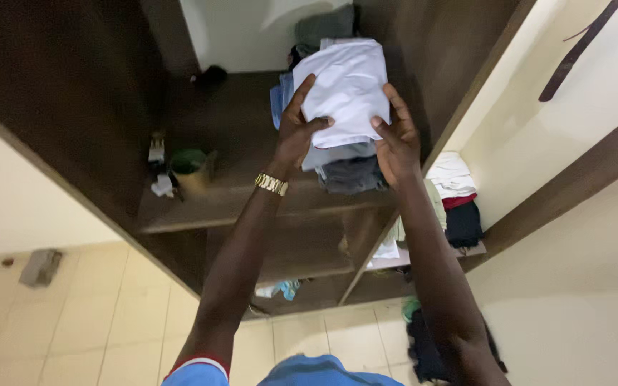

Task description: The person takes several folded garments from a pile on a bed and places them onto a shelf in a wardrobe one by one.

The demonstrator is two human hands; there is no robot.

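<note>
A folded white cloth is held between the left hand and the right hand, fingers spread over its near edge and thumbs pinching it from both sides. It is placed on top of a stack of folded clothes on the dark wooden shelf, with a grey garment and a dark one seen beneath it. The stack sits close to the front edge of the shelf, so it could be tipped forward if the cloth is pressed unevenly, and the lower layers could be dragged out. The fold could be loosened if only one side is released. A green cup and small items stand to the left, well apart, and are unlikely to be struck
</note>
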